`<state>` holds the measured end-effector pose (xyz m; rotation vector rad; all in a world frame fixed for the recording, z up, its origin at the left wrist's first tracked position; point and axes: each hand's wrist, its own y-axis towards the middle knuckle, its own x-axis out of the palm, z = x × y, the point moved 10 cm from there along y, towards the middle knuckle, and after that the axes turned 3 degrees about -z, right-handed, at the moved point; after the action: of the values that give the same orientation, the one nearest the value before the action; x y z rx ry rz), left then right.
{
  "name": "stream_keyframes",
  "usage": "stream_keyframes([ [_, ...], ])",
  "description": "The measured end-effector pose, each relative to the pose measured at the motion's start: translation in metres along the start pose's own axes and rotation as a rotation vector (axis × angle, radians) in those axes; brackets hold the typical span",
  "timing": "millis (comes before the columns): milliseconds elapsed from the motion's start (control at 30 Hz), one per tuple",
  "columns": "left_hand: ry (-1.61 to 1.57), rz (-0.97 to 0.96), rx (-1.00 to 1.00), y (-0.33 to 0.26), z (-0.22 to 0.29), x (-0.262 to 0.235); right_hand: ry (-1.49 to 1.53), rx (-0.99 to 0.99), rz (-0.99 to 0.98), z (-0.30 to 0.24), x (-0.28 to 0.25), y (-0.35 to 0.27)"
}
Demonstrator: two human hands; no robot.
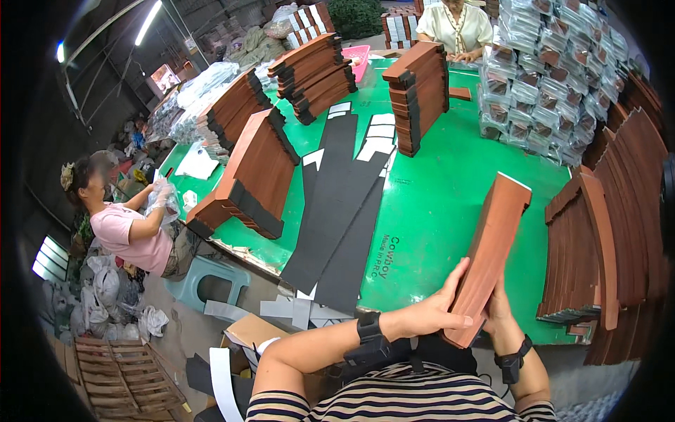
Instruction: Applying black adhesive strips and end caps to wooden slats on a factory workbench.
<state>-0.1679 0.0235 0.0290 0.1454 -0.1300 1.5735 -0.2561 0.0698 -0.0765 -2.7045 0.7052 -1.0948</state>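
Note:
Between my two hands, above the near right part of the green table, is a long reddish-brown wood-grain board [490,253] with a pale far end. It slants away from me, its far end leaning right. My left hand [441,308] closes on its left side near the lower end, thumb across the top face. My right hand [498,307] grips the opposite side, its fingers partly hidden by the board. Left of it, long black strips [327,204] lie overlapping on the table, with white pieces showing at their ends.
Brown board stacks with black edges stand at left [256,165] and far middle [422,91]. More boards [576,246] crowd the right edge of the green table [415,211]. Plastic-wrapped packs [534,84] rise behind. Co-workers work at left [133,218] and far side [457,28]. A stool [204,281] stands left.

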Motion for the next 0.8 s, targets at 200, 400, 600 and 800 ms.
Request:
stream_keyframes([
  [200,-0.184,0.096,-0.085,0.000,0.005,-0.005,0.059,-0.058,-0.114,-0.005,0.026,0.009],
  [400,-0.106,0.243,-0.029,-0.029,0.008,-0.017,-0.073,-0.032,-0.270,-0.004,0.064,0.022],
  [600,0.175,0.388,0.180,-0.096,0.039,-0.020,-0.315,-0.083,-0.481,0.010,0.123,0.034],
  [800,0.293,0.651,0.297,-0.217,0.042,-0.028,-0.503,-0.144,-0.938,0.050,0.272,0.016],
])
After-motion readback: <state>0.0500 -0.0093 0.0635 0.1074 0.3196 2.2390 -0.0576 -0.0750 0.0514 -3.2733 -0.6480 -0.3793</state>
